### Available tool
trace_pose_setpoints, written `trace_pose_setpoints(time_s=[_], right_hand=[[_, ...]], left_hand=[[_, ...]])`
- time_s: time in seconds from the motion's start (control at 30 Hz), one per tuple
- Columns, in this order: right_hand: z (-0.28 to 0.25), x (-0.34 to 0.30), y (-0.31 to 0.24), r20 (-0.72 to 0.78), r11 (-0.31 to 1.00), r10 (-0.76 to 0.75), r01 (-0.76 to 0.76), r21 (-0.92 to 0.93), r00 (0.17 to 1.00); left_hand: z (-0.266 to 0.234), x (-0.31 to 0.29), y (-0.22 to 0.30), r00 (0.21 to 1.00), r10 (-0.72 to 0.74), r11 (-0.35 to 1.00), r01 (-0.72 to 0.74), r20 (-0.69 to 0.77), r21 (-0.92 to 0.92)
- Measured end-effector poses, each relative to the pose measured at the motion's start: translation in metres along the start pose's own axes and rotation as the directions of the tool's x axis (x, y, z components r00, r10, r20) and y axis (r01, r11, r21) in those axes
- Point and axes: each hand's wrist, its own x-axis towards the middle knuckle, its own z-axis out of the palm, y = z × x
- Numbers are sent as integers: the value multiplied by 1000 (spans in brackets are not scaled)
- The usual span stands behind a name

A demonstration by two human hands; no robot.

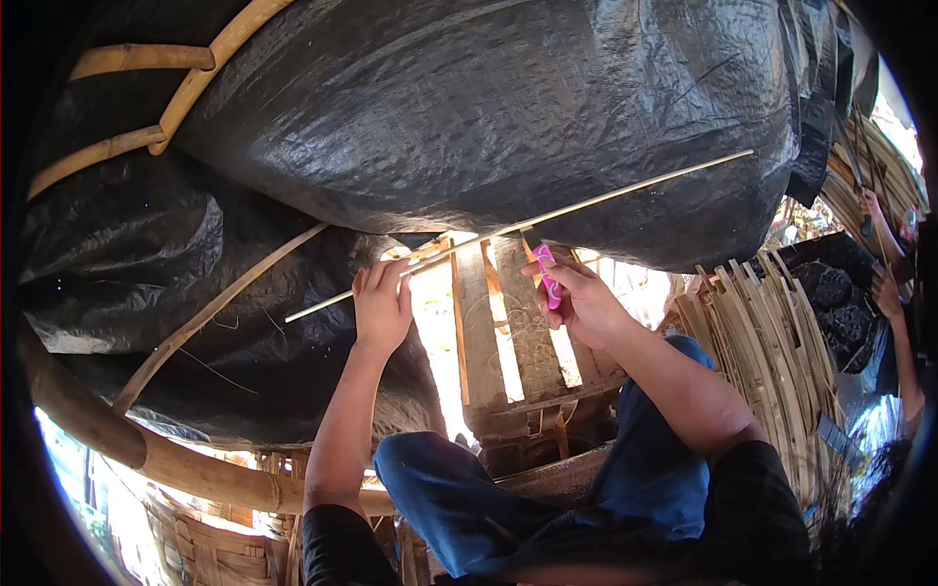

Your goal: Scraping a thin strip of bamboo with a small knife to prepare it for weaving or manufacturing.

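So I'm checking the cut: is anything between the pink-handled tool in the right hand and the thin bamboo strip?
Nothing visible. The right hand holds the pink-handled tool right against the long thin bamboo strip; the left hand holds it further along.

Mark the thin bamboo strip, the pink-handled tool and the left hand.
thin bamboo strip [625, 192], head view, bare stretch against the black sheet.
pink-handled tool [548, 274], head view, handle in the right hand's fingers.
left hand [382, 307], head view, back of hand.
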Motion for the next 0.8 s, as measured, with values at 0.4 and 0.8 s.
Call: trace_pose_setpoints(time_s=[0.4, 0.8], right_hand=[[-4, -1, -2, 3, 999, -17, 16, 52, 1000], [14, -3, -4, -65, 1000, -6, 6, 1, 998]], left_hand=[[1, -6, -13, 992, 47, 999, -44, -119, 25], [-12, -9, 29, 1000, -3, 995, 2, 18, 95]])
